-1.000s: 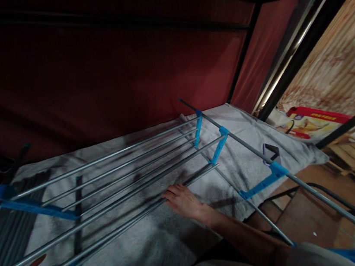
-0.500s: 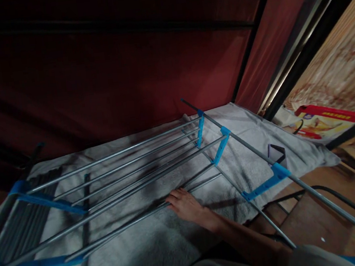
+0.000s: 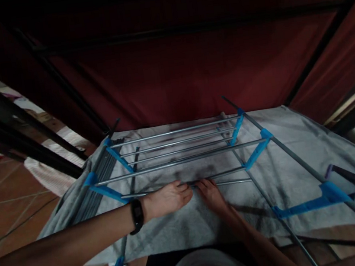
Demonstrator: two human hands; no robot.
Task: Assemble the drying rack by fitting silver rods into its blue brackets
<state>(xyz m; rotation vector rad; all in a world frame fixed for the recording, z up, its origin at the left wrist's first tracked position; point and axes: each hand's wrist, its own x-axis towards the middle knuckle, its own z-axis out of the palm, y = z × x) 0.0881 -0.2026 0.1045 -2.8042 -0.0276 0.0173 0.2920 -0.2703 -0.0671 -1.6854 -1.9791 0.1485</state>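
Observation:
A half-built rack of grey metal tubes and blue plastic brackets lies before me. My left hand, with a black wristband at its wrist, is closed around a thin metal tube at the rack's near side. Just right of it, my right hand curls its fingers on the same line of tube, close to the middle. The left end of that line meets a blue bracket. On the right, another blue bracket joins the upper tubes. My fingers hide where the tube pieces meet.
Grey cloth lies under the rack. A bundle of loose tubes rests at left. Near the right long tube lies a small dark-edged item. A dark red panel stands behind; tiled floor shows at left.
My left hand has come into view and taken hold of the tube beside my right hand. The view has swung left, so the rack appears more centred.

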